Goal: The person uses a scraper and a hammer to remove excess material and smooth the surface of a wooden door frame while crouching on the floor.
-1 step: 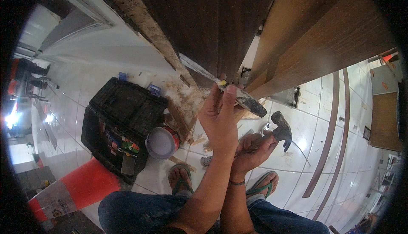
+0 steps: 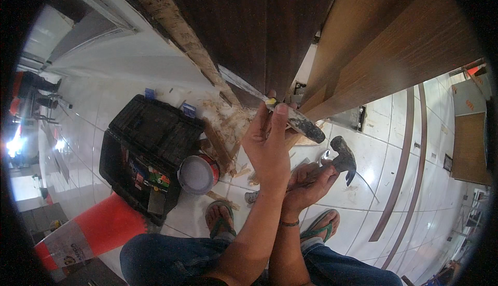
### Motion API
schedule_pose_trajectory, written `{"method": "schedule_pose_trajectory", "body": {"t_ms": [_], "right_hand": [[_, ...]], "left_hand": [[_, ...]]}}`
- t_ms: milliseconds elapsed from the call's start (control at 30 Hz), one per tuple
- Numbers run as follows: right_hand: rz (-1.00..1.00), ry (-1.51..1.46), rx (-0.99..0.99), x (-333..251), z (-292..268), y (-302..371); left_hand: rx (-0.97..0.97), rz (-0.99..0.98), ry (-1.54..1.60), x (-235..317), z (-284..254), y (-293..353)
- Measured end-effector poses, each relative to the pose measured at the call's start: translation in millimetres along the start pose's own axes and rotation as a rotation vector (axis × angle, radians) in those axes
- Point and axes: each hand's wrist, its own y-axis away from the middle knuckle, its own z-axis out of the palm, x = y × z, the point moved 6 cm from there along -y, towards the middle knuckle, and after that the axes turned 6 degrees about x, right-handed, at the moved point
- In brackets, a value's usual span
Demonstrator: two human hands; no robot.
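Hammer point(image 2: 343, 157) and dark hand tool point(image 2: 307, 126) were both held up over the white tiled floor point(image 2: 358, 198). The right hand point(image 2: 311, 186) was clenched round the hammer's handle just beside the head, whose claw stuck out on the right. The left hand point(image 2: 270, 148) gripped the hand tool, thumb pressed along it; the tool's rounded black end pointed right and toward the near side, close to the hammer head but apart from it. A yellow patch showed at its far left end, though with the fingers covering so much, it was perhaps a chisel and could not be named for certain.

Beyond the hands, on the far side, stood a dark brown panel point(image 2: 233, 26), with lighter wooden boards point(image 2: 399, 42) to its right. Wood shavings point(image 2: 223, 112) lay left of the hands. Farther left sat an open black toolbox point(image 2: 155, 125) with mixed items inside, and a round can point(image 2: 197, 174) with a pale grey top stood just beside it. An orange and white cone point(image 2: 111, 223) lay on its side at the near left. On the right, two long brown strips point(image 2: 399, 166) stretched across the tiles.
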Motion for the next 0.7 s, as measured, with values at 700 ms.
{"method": "schedule_pose_trajectory", "body": {"t_ms": [700], "right_hand": [[0.170, 0.240, -0.512, -35.6, 29.3, -13.2]], "left_hand": [[-0.565, 0.172, -0.135, 34.8, -1.3, 4.8]]}}
